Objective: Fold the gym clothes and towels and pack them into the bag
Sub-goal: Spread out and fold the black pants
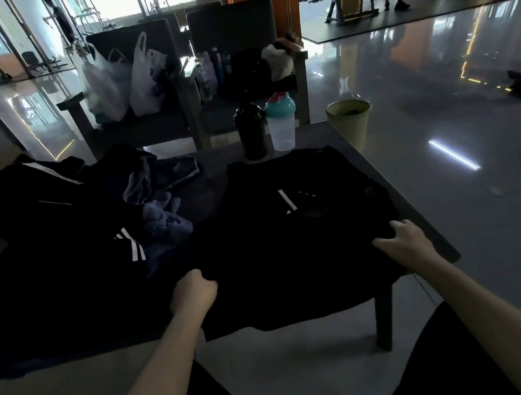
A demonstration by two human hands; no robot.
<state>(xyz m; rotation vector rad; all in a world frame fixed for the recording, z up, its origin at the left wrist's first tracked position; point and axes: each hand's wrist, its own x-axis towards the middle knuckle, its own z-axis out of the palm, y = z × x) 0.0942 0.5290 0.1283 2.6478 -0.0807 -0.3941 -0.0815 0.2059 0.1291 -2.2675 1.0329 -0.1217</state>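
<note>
At the near edge of the table (pixel 314 136), a seated person is working on a black garment (pixel 291 226) lying spread flat toward the near right corner, its hem hanging over the edge. The left hand (pixel 195 289) is bunching the garment's left side, fingers curled tight into the cloth; the right hand (pixel 404 242) is holding the right side, fingers bent down onto the fabric and apparently pinching it. The step in hand looks to be the folding of this piece, with both sides gripped. The next move is probably calling for both hands to lift together and carry the near half evenly toward the far edge, keeping the cloth from slipping off the table. To the left, a second black garment (pixel 59 282) with white stripes and a crumpled blue towel (pixel 163 224) are lying unfolded and waiting. Further back at the far left corner, the black bag (pixel 28 198) is sitting with nothing visibly packed. Two shaker bottles (pixel 266 127) are standing at the far edge, with chairs (pixel 224 31) holding plastic bags (pixel 125 78) beyond.
</note>
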